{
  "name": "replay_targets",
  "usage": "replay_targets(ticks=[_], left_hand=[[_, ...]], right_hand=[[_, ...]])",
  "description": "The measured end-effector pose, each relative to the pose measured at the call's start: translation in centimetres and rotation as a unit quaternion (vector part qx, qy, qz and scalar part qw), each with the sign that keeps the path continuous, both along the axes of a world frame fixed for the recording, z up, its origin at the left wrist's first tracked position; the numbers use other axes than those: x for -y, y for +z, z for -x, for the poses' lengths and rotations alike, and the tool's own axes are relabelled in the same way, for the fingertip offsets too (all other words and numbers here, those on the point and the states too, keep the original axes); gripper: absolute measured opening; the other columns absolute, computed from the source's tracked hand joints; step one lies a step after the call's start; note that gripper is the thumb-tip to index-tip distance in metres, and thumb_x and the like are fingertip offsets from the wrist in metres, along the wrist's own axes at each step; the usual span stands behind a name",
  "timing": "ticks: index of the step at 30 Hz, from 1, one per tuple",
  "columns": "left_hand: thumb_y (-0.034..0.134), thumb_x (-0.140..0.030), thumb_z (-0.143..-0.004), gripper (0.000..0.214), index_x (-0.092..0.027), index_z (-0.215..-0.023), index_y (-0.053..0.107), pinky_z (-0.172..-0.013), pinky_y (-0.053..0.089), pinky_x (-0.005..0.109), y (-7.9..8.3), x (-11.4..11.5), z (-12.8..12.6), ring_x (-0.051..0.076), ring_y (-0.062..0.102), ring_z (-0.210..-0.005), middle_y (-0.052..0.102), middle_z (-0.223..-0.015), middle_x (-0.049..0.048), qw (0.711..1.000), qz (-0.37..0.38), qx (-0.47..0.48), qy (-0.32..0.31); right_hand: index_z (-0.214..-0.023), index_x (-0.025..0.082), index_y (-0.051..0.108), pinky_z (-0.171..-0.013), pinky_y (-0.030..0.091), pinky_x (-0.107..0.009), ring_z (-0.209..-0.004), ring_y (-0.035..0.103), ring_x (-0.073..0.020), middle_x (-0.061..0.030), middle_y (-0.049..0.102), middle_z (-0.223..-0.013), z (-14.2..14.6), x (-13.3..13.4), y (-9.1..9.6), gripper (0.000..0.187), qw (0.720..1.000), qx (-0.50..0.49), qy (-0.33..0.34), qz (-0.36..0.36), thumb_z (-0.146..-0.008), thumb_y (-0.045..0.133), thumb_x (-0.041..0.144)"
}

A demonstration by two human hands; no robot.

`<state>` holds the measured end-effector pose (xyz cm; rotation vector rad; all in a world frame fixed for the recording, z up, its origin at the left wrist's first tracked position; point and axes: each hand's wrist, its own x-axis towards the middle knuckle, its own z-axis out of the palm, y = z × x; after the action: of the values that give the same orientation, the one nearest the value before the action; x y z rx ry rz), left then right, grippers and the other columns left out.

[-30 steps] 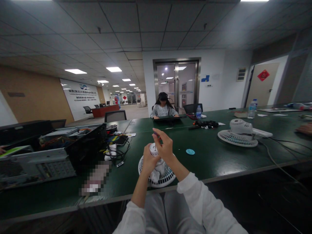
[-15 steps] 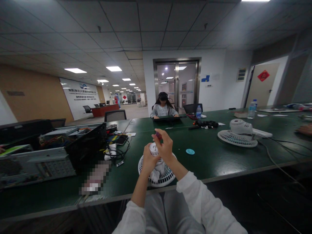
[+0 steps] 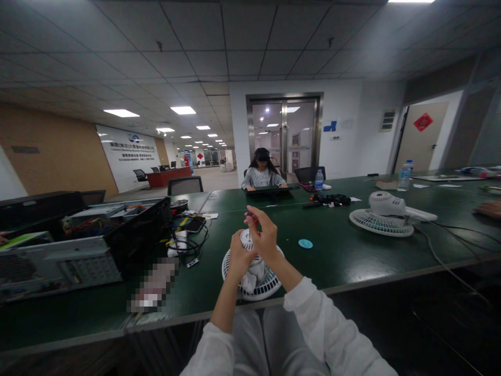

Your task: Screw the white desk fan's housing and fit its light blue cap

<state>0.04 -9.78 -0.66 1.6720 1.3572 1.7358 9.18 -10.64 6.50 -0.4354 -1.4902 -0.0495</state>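
A white electric fan (image 3: 263, 293) lies grille-down at the table edge in front of me, its motor housing (image 3: 246, 238) facing up. My left hand (image 3: 240, 253) is closed around the side of that housing. Above it, my right hand (image 3: 264, 233) pinches a small dark red handle, apparently a screwdriver (image 3: 249, 213), held upright over the housing. Its lower part is mostly hidden by my fingers, so I cannot see its tip. To the right of the fan lies a round light-blue disc (image 3: 306, 244).
An opened computer case (image 3: 97, 245) and tangled cables (image 3: 195, 241) occupy the left. Another white fan (image 3: 385, 214) lies to the right, its cord trailing off the edge. Across the green table (image 3: 329, 266) a person (image 3: 261, 175) sits behind a black panel. Water bottles (image 3: 404, 176) stand farther back.
The fingers of my right hand have shifted slightly on the red handle, and less of it shows. My left hand and the fan stay in place.
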Motion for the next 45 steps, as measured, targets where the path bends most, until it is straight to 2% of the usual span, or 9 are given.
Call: replay_targets(ticks=[5,9,12,18,24,28,35,38,45], left_hand=[[0.071,-0.026,-0.056,0.061,-0.016,-0.111,0.047,-0.096,0.037,0.04,-0.03,-0.06,0.01,0.025,0.049,-0.106,0.051,-0.108,0.0074,1.0,-0.006,-0.008,0.005],[0.071,-0.024,-0.057,0.06,-0.016,-0.111,0.047,-0.097,0.035,0.04,-0.01,-0.03,0.02,0.024,0.048,-0.108,0.05,-0.109,0.0073,1.0,-0.004,-0.014,0.004],[0.071,-0.025,-0.057,0.059,-0.016,-0.111,0.048,-0.096,0.036,0.041,0.02,0.04,0.04,0.025,0.048,-0.108,0.051,-0.108,0.0073,1.0,-0.007,-0.012,0.004],[0.072,-0.025,-0.056,0.061,-0.017,-0.111,0.048,-0.095,0.037,0.042,-0.18,-0.22,0.13,0.026,0.049,-0.107,0.052,-0.108,0.0074,1.0,-0.02,-0.005,0.006],[0.071,-0.026,-0.057,0.06,-0.017,-0.111,0.048,-0.096,0.037,0.041,-0.2,-0.24,0.13,0.026,0.048,-0.109,0.051,-0.108,0.0074,1.0,-0.018,-0.007,0.002],[0.071,-0.026,-0.057,0.06,-0.017,-0.112,0.048,-0.096,0.036,0.041,-0.11,-0.08,0.1,0.026,0.048,-0.11,0.051,-0.109,0.0073,1.0,-0.013,-0.005,0.0],[0.07,-0.026,-0.057,0.062,-0.015,-0.114,0.046,-0.097,0.035,0.042,-0.04,-0.03,0.08,0.026,0.048,-0.109,0.05,-0.113,0.0094,1.0,-0.003,-0.007,-0.005],[0.07,-0.025,-0.057,0.061,-0.014,-0.113,0.047,-0.098,0.035,0.042,0.07,0.01,0.05,0.026,0.048,-0.108,0.05,-0.113,0.0102,1.0,-0.007,-0.009,-0.007],[0.071,-0.024,-0.057,0.061,-0.016,-0.112,0.047,-0.097,0.036,0.042,0.05,0.03,0.02,0.025,0.049,-0.107,0.051,-0.11,0.008,1.0,-0.01,-0.006,0.001]], right_hand=[[-0.103,0.02,0.058,-0.07,0.052,-0.028,-0.079,0.062,-0.0154,-0.0052,0.065,-0.09,0.03,-0.27,0.12,0.018,0.999,-0.015,-0.03,-0.004,-0.088,0.049,0.025],[-0.098,0.02,0.059,-0.069,0.051,-0.028,-0.076,0.06,-0.0154,-0.0042,0.063,-0.084,-0.02,-0.33,0.39,0.014,0.998,-0.009,-0.05,-0.023,-0.087,0.052,0.027],[-0.099,0.021,0.059,-0.069,0.051,-0.028,-0.076,0.06,-0.0153,-0.0047,0.064,-0.086,-0.08,-0.22,0.47,0.015,0.999,-0.002,-0.035,-0.019,-0.087,0.051,0.025],[-0.115,0.022,0.055,-0.071,0.052,-0.027,-0.074,0.064,-0.0136,-0.0056,0.067,-0.098,-0.07,-0.25,0.01,0.029,1.0,0.009,0.023,0.015,-0.088,0.044,0.02],[-0.11,0.021,0.06,-0.073,0.052,-0.027,-0.08,0.062,-0.0153,-0.0054,0.067,-0.092,0.12,-0.34,0.13,0.025,1.0,0.01,-0.016,0.0,-0.088,0.047,0.023],[-0.105,0.021,0.062,-0.071,0.051,-0.028,-0.077,0.061,-0.0159,-0.0053,0.066,-0.086,0.19,-0.45,0.24,0.022,0.999,0.006,-0.033,-0.006,-0.087,0.05,0.025],[-0.115,0.021,0.058,-0.078,0.052,-0.028,-0.089,0.064,-0.0149,-0.0065,0.068,-0.101,0.08,-0.22,0.46,0.03,0.999,0.021,0.029,0.011,-0.089,0.043,0.018],[-0.112,0.021,0.059,-0.08,0.051,-0.028,-0.089,0.064,-0.015,-0.0062,0.069,-0.099,0.09,-0.11,0.57,0.028,0.999,0.028,0.019,0.008,-0.089,0.045,0.019],[-0.104,0.021,0.063,-0.069,0.051,-0.025,-0.077,0.062,-0.0138,-0.0046,0.068,-0.09,0.02,-0.05,0.72,0.021,1.0,0.005,-0.007,-0.001,-0.087,0.05,0.022]])
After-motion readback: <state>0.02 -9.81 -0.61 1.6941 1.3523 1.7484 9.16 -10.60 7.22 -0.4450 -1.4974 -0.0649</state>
